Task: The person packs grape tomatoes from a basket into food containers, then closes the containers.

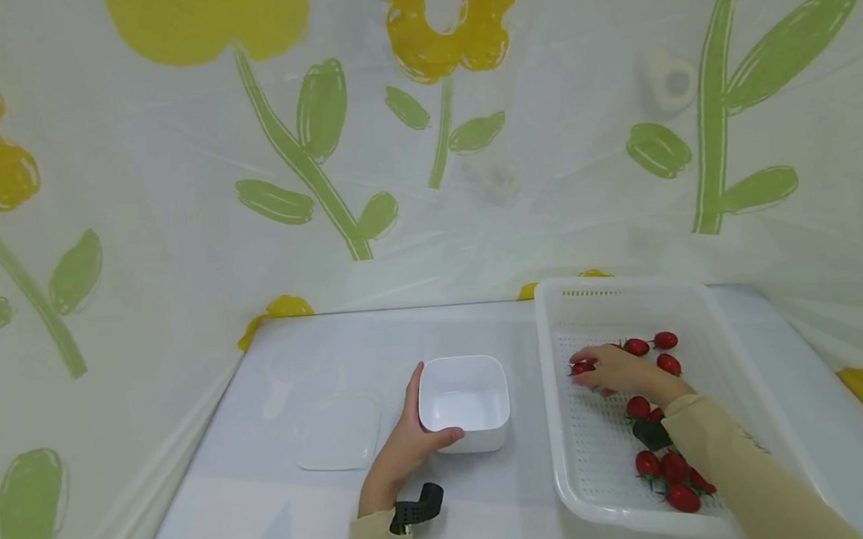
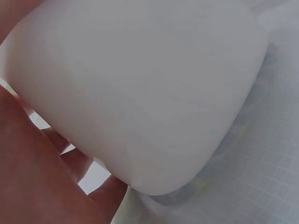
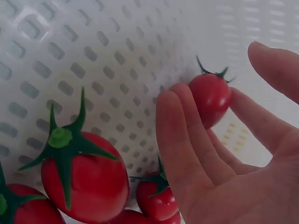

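We see the left forearm rise from the bottom edge of the head view, while the right slants in from the lower right, across the near side of the basket. Of the two hands, the left hand (image 1: 402, 448) grasps a white container (image 1: 472, 442), thumb along the near side, fingers against the left wall. The right hand (image 1: 622, 371) reaches down inside the white basket (image 1: 556, 436), its fingers around a red tomato (image 3: 214, 102) at the left of the basket; in the right wrist view we note the thumb apart from it, and we cannot tell whether the grip is closed. Other tomatoes (image 3: 86, 182), with green calyxes, lie nearby. Container and basket stand on the counter (image 1: 268, 515), a lid (image 1: 337, 430) left of the container. Behind hangs a flower-printed cloth (image 1: 549, 228).
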`<action>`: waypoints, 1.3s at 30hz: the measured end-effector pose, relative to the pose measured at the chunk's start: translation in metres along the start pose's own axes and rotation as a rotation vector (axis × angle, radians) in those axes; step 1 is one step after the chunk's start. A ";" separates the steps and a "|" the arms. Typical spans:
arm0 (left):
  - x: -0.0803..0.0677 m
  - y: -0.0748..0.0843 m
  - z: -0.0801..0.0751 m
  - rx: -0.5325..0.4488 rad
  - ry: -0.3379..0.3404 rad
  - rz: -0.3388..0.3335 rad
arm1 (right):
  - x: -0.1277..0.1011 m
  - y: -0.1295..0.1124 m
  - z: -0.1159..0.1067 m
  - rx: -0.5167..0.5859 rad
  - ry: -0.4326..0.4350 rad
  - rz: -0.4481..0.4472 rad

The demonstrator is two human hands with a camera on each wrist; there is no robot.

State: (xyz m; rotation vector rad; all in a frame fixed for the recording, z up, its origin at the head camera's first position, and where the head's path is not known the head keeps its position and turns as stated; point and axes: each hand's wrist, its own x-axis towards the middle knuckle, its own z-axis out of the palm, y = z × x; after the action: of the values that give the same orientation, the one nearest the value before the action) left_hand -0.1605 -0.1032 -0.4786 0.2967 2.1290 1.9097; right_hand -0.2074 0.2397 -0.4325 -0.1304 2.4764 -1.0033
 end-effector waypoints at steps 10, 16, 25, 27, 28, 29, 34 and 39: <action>-0.002 0.000 0.001 0.000 0.015 -0.003 | 0.010 0.002 0.007 -0.147 0.019 -0.047; -0.005 0.007 -0.001 -0.009 0.012 -0.009 | 0.011 0.001 0.007 -0.253 0.049 -0.075; -0.009 0.027 0.002 -0.042 -0.046 0.010 | 0.003 -0.002 -0.001 -0.226 0.053 -0.060; -0.009 0.028 0.002 -0.045 -0.053 0.012 | 0.001 -0.004 -0.004 -0.167 0.056 -0.042; -0.009 0.028 0.002 -0.040 -0.054 0.012 | 0.000 -0.005 -0.006 -0.144 0.058 -0.040; -0.009 0.028 0.002 -0.036 -0.053 0.011 | -0.001 -0.006 -0.007 -0.129 0.060 -0.037; -0.011 0.028 0.002 -0.013 -0.030 -0.023 | -0.009 -0.014 -0.017 -0.112 0.084 -0.066; -0.013 0.030 0.003 -0.023 -0.030 -0.032 | -0.021 -0.024 -0.027 -0.114 0.142 -0.154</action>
State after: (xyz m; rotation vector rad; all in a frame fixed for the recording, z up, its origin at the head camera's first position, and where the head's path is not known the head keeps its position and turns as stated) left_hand -0.1482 -0.1010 -0.4480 0.2827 2.0785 1.8994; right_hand -0.2030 0.2447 -0.3920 -0.3002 2.6880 -0.9631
